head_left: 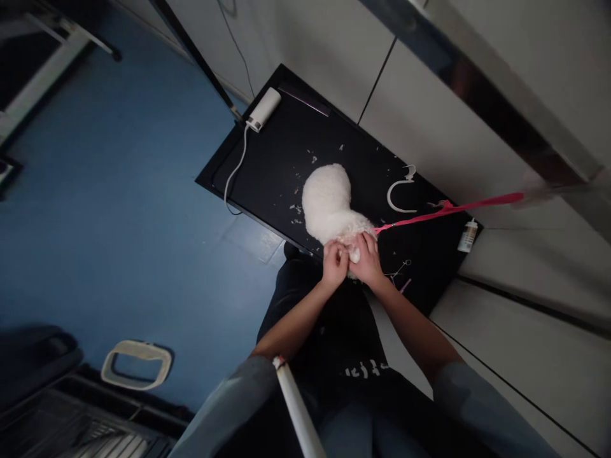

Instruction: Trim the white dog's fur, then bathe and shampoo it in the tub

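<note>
A white, fluffy, close-trimmed dog [327, 197] is on a black grooming table [272, 149], its head toward me at the table's near edge. My left hand [335, 262] is closed against the near side of the head, fingers curled in a pinch; what they pinch is hidden. My right hand [366, 257] is wrapped over the other side of the dog's head. Between the two hands shows a small white tuft [354, 254], either fur or cotton; I cannot tell which. A pink leash [429, 214] runs from the dog's neck to the right.
A white corded device [264, 109] lies at the table's far left corner. On the right are a white curved hook [396, 194], a small white bottle [468, 235] and scissors [405, 266]. White fur clippings dot the tabletop. A white stick [298, 410] rises close below the camera.
</note>
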`<state>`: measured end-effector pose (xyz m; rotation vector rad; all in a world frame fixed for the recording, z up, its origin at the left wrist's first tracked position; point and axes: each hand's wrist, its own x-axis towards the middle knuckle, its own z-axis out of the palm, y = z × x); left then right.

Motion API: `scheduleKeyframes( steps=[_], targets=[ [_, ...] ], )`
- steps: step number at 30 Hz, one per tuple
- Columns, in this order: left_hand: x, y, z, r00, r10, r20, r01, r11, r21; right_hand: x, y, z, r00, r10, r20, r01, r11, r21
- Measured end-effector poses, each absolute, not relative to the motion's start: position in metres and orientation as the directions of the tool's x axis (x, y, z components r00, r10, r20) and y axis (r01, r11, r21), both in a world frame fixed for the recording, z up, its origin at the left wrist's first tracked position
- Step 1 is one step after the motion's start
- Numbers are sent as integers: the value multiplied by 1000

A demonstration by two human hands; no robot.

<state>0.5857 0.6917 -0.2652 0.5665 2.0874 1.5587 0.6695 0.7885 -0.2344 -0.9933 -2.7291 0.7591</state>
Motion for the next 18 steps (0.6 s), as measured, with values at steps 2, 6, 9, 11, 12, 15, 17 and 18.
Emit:
scheduleKeyframes(
  steps=[2, 6, 9, 11, 12, 15, 17, 18],
  targets=[
    [577, 672, -267, -728, 682, -70, 132, 240, 962, 669, 783, -239, -764, 645, -5, 558, 657, -508],
    [542, 646, -257, -733, 678, 63, 292, 229, 929, 668, 764, -249, -750, 655, 96, 534, 684, -498],
    [530, 656, -246, -771, 586, 248, 407, 155, 900, 663, 740, -257, -701, 680, 216, 527, 697, -486],
    [536, 665, -251, -720, 608, 334, 469, 71, 880, 659, 722, -265, -662, 687, 299, 507, 705, -496],
    [543, 666, -260, -711, 601, 366, 486, 45, 873, 657, 713, -270, -648, 685, 332, 492, 710, -505],
    [560, 655, -302, -752, 530, 391, 473, 22, 881, 657, 689, -288, -647, 660, 382, 440, 732, -519],
    [566, 645, -332, -795, 505, 337, 408, 33, 913, 660, 678, -299, -653, 651, 388, 426, 739, -522],
    [568, 641, -345, -809, 511, 292, 361, 39, 932, 663, 674, -305, -649, 652, 392, 426, 739, -522]
  ],
)
